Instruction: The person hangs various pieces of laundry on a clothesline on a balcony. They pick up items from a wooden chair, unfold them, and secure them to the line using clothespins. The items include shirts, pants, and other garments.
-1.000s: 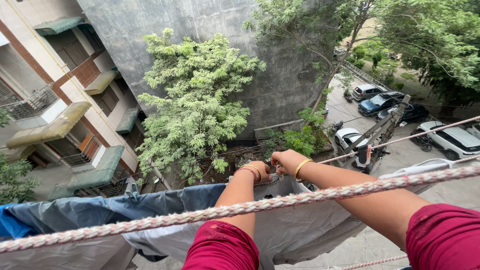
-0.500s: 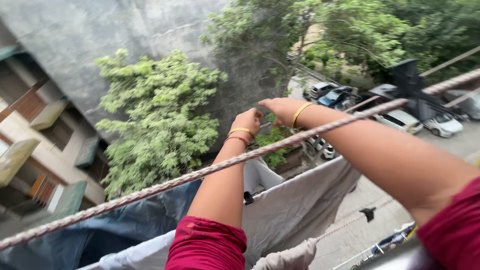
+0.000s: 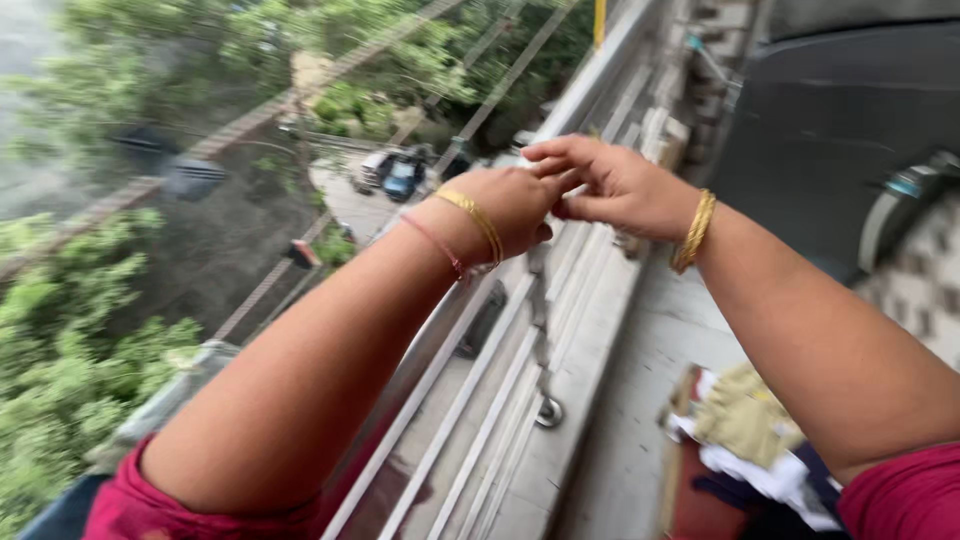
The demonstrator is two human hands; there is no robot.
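Head view showing left hand (image 3: 505, 205) and right hand (image 3: 615, 185) meeting above the top edge of the metal railing (image 3: 455, 405), knuckles touching. Left fingers curling shut into a loose fist; right fingertips (image 3: 548, 152) pinching together against that fist. Cannot tell whether anything small is sitting between them, the picture being blurred there. Railing running slantwise under both forearms, from the lower edge up towards the top, with a pile of clothes (image 3: 745, 435) lying on the balcony floor inside it, near the lower right. Outside it, ropes (image 3: 265, 285) stretching over a long drop to trees and parked cars (image 3: 400, 178).

Probably risking most here: leaning both arms out beyond the railing's outer edge. Loosening the pinch while reaching could be letting any small item slip and fall to the street. Snagging a bangle (image 3: 693, 232) on a rope looks possible too.
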